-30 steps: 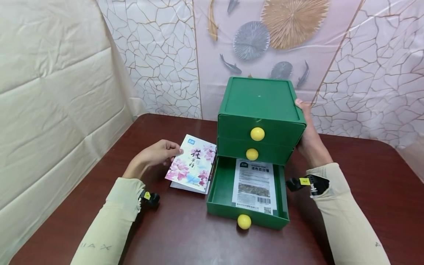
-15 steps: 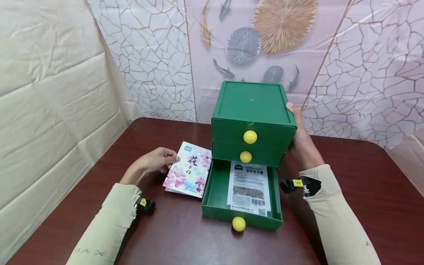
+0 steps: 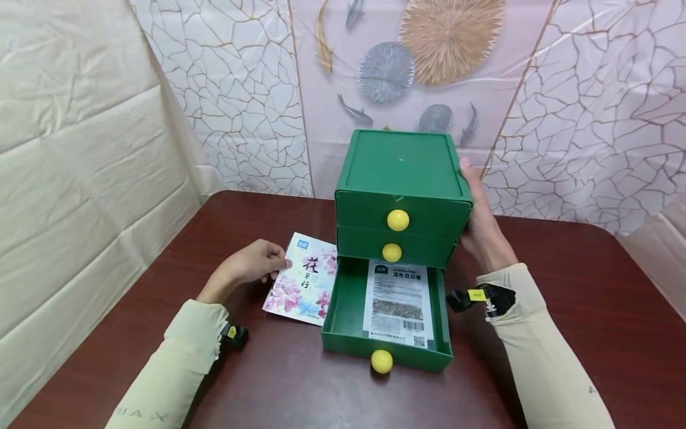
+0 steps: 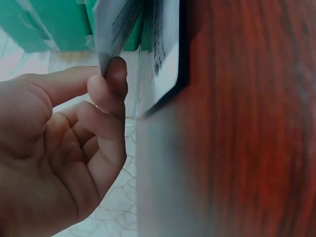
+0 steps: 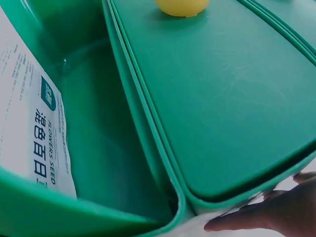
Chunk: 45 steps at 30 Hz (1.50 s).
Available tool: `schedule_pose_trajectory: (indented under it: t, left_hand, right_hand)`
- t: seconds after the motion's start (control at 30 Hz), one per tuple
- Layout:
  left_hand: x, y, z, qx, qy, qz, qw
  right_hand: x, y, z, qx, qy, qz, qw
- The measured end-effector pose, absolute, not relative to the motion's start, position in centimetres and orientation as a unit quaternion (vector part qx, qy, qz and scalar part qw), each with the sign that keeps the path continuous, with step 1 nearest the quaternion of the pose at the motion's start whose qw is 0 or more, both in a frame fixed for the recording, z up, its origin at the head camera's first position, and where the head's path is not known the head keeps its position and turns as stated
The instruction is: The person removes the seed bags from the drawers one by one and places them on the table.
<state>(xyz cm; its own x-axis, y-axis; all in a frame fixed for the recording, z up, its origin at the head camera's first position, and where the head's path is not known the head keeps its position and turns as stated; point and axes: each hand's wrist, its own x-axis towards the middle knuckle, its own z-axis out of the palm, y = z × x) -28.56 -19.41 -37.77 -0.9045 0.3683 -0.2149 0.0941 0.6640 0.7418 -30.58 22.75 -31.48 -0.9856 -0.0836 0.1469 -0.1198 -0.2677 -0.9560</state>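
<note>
My left hand [image 3: 256, 262] pinches the left edge of a white seed packet [image 3: 304, 285] with pink blossoms and dark lettering, left of the green drawer unit [image 3: 402, 164]. In the left wrist view, thumb and fingertips [image 4: 116, 74] hold its edge, and a second white printed piece [image 4: 168, 64] lies beneath it close over the table. My right hand [image 3: 480, 229] rests against the unit's right side, thumb near the top edge, fingers [image 5: 247, 219] along the side wall. The bottom drawer [image 3: 343, 304] is pulled out; inside lies a white flower-seed packet [image 3: 401, 307].
The two upper drawers are closed, and every drawer has a round yellow knob [image 3: 398, 220]. All of this stands on a dark red-brown table [image 3: 257, 375]. A patterned sheet [image 3: 246, 119] hangs behind, and a cream cloth [image 3: 80, 179] hangs at the left.
The blossom packet's front side has come down over the white piece below, which no longer shows in the head view. The whole head view has shifted, so everything appears further left. Both hands keep their holds.
</note>
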Motion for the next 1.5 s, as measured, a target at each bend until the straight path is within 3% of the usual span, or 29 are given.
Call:
schedule_pose_trajectory:
  t: [0.1, 0.4, 1.5]
  left_hand:
    - [-28.3, -19.0, -37.6, 0.119, 0.911, 0.358, 0.164]
    - [-27.9, -18.0, -37.6, 0.078, 0.915, 0.357, 0.169]
    - [-27.6, -17.3, -36.7, 0.017, 0.941, 0.310, 0.135]
  right_hand:
    - [-26.8, 20.6, -28.9, 0.086, -0.587, 0.805, 0.013]
    - [-29.6, 22.1, -31.5, 0.072, -0.622, 0.780, 0.006]
    - [-29.7, 22.2, -31.4, 0.060, -0.657, 0.751, 0.029]
